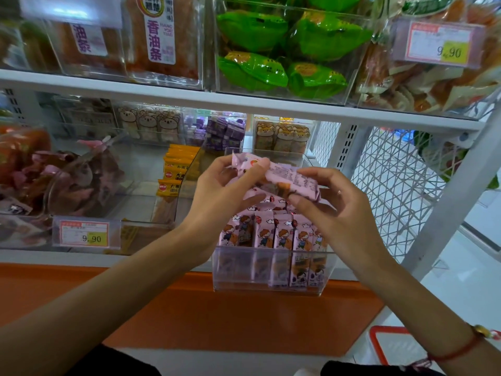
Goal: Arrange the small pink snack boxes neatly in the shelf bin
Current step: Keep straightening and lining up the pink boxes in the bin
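Partly done: front row of pink boxes [282, 234] upright along the front wall of the clear bin [271, 290], several more gripped between left hand [217, 191] and right hand [339, 210] above it, awaiting placement behind.

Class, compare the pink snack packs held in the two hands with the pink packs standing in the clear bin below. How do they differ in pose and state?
1. The held packs lie roughly level, on their sides; the packs in the clear bin stand upright.
2. The held packs are gripped in the air by the left hand and right hand; the binned packs sit in a row behind the bin's front wall, untouched.
Both are pink with a cartoon print.
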`<state>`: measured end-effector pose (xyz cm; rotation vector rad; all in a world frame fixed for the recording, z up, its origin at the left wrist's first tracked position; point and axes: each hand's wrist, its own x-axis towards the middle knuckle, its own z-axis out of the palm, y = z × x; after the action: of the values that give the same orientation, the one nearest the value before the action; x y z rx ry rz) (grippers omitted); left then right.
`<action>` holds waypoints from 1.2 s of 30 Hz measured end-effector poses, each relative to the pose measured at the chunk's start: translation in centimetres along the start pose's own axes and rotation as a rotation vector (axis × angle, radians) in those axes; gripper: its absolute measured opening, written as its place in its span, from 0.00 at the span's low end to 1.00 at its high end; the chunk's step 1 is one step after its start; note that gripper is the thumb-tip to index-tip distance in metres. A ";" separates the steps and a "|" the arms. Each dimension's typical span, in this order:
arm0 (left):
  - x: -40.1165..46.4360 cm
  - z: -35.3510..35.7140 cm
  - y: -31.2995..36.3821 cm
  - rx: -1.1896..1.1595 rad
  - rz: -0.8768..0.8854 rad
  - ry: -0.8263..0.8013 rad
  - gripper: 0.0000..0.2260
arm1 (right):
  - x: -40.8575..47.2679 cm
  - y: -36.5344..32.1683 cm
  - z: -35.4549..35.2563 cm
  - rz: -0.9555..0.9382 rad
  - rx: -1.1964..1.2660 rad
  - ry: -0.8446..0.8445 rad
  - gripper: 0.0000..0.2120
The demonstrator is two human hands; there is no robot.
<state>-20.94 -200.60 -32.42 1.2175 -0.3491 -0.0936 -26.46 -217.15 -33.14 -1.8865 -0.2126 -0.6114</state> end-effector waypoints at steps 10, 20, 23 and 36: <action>1.7 0.5 -0.5 0.267 0.234 0.042 0.15 | 0.7 2.2 -2.5 0.075 -0.227 0.184 0.19; 6.0 1.4 -3.8 0.691 0.214 -0.037 0.14 | 0.3 4.9 -3.5 0.256 -0.317 0.045 0.19; 6.1 0.9 -2.8 0.874 0.265 -0.063 0.13 | 0.3 5.0 -3.6 0.226 -0.353 0.045 0.18; 12.5 3.9 -4.6 1.396 0.223 -0.435 0.21 | 0.2 5.0 -3.7 0.215 -0.366 0.022 0.18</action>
<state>-9.84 -208.89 -32.89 2.5286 -1.0193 0.1136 -25.30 -222.52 -36.06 -2.2160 0.1250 -0.5495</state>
